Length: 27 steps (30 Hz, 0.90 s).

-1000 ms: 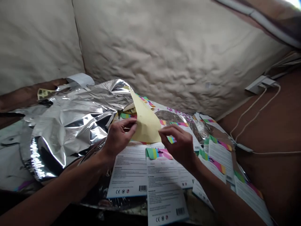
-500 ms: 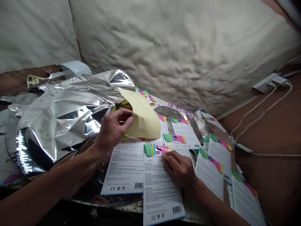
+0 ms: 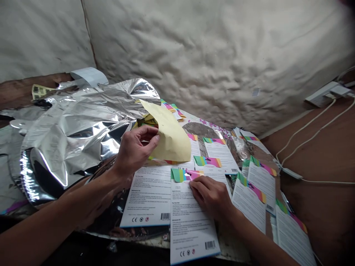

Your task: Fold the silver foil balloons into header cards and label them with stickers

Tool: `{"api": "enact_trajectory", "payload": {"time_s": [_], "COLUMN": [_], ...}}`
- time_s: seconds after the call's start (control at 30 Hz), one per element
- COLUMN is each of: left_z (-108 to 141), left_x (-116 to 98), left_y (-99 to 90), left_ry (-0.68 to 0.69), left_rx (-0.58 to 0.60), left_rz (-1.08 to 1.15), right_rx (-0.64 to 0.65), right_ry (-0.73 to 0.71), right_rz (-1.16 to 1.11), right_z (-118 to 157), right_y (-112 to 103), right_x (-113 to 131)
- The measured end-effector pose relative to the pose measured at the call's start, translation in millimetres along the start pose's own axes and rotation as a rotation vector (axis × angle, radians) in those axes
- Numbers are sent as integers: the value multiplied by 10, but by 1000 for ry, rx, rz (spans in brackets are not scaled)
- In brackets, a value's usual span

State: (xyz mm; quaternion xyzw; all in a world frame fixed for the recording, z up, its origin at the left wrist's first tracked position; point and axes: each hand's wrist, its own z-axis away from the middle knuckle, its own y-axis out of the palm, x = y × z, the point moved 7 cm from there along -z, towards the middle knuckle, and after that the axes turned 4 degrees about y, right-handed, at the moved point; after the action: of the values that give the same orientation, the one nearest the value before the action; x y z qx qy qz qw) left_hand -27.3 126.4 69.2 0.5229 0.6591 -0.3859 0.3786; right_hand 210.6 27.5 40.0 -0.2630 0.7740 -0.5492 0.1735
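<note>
A pale yellow sheet [image 3: 173,138], bent and raised, is pinched along its left edge between the thumb and fingers of my left hand [image 3: 138,146]. Under my right hand [image 3: 212,194] lies a white printed card [image 3: 192,229] with a rainbow-coloured top and a hang hole. The right fingers are curled together and press at the card's upper part, just below the hole, where a shiny glare shows. Whatever those fingertips pinch is hidden. Another printed card [image 3: 145,199] lies to the left, partly covered by the yellow sheet.
Crumpled silver foil film [image 3: 74,133] fills the left side. More cards lie behind and to the right, such as one card [image 3: 249,207] beside my right forearm. A power strip [image 3: 327,94] with white cables [image 3: 307,138] sits at the right near the wrinkled wall covering [image 3: 199,55].
The view has shifted slightly, so most things sit a little further right in the picture. Both hands keep nearly the same pose on the yellow sheet and the card.
</note>
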Motion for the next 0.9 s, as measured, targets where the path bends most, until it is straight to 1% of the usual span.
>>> {"api": "enact_trajectory", "payload": {"time_s": [0.23,0.3,0.37,0.43,0.5,0.57,0.6,0.67,0.73,0.77,0.83,0.9], "left_z": [1,-9,-24,-33,-19,27,59,128,178,192,203,202], "left_x": [8,33,83,163,259,340,370,418,458,474,494,512], "left_y": [5,9,25,52,96,164,203,271,307,318,337,340], "left_ry": [-3,-26,-81,-185,-331,-483,-550,-659,-723,-738,-743,-743], "left_rx": [-2,0,18,45,82,147,188,259,283,285,292,287], "left_rz": [15,56,133,224,305,366,387,413,432,446,476,494], "right_rx": [165,187,192,124,-4,-125,-165,-222,-243,-232,-158,-54], "right_ry": [25,44,64,53,16,8,18,38,33,24,-1,-32], "right_rz": [-42,-44,-60,-126,-211,-260,-269,-282,-297,-293,-266,-228], "right_z": [6,29,69,119,171,193,179,87,-79,-179,-385,-554], "right_y": [-27,-18,12,13,-34,-101,-133,-201,-251,-252,-189,-66], "right_x": [83,103,109,121,127,96,69,17,0,10,65,146]}}
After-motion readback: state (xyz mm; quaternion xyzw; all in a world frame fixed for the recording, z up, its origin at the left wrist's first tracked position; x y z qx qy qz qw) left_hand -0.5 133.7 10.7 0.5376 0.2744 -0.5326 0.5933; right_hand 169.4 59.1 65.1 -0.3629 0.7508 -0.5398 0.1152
